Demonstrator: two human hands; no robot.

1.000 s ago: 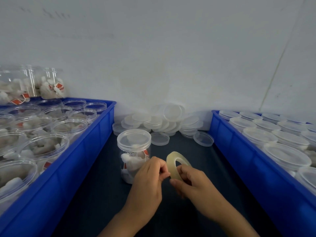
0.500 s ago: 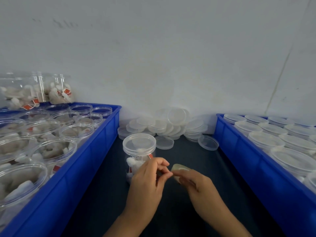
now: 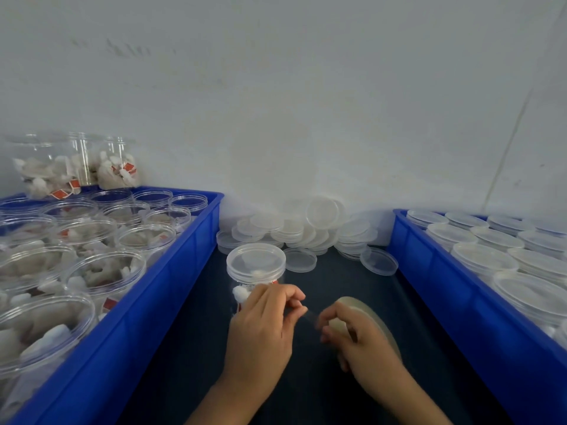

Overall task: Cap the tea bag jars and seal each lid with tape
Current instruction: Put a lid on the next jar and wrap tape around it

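A: Head view, hands?
B: Left hand (image 3: 260,326) pinches the free tape end (image 3: 310,315); right hand (image 3: 362,342) grips the tape roll (image 3: 372,317).
A: Jar?
B: Capped jar (image 3: 255,265) on the bench (image 3: 190,348), just behind left hand, touching it. Loose lids (image 3: 306,231) further back.

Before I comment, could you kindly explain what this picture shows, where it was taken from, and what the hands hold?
There is no machine: a person works bare-handed, filmed by a camera on their head looking down. The right hand grips a roll of tape, and the left hand pinches its free end. Behind the left hand a capped jar of tea bags stands on the dark table. The left bin holds open jars, the right bin capped ones, and loose lids lie by the wall.
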